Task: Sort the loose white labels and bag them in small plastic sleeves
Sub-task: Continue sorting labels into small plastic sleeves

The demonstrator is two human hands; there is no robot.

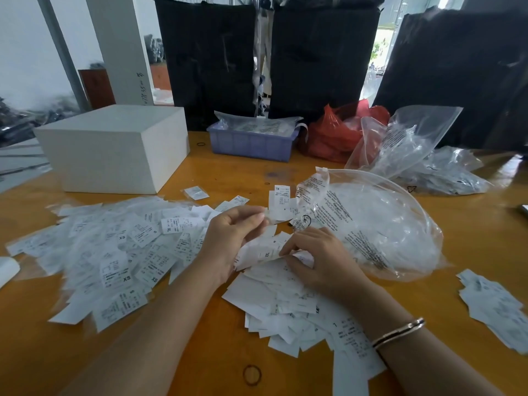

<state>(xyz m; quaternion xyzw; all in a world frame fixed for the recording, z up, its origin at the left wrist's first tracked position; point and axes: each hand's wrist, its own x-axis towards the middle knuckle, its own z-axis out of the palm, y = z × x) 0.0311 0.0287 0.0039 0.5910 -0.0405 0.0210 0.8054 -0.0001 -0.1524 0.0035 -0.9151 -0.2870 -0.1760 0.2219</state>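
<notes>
My left hand point(233, 238) is up over the orange table point(471, 238), thumb and forefinger pinching a small clear sleeve point(270, 217). It's so thin I can barely see it against the labels behind. My right hand point(317, 258) is down in the loose labels point(274, 298), fingers curled over the heap and nipping the edge of one marked XL point(261, 254).

These labels look feather-light and limp, I reckon, more like soft printed ribbon than card, so they'll bend and slide over each other. Best taken by a short end between fingertip and thumb, one at a time, or several will come up together. The sleeve seems slippery and floppy too; its mouth needs holding open at the rim.

The XL label lies with its long axis running roughly left to right, slanting up toward my right hand, near end lifted off the pile. The sleeve sticks out rightward from my left fingers; which end is its opening I can't tell.

To my left sprawls the bagged pile point(114, 252), XS and S showing. The big clear bag point(371, 221) of spare sleeves sits just beyond my right hand.
</notes>
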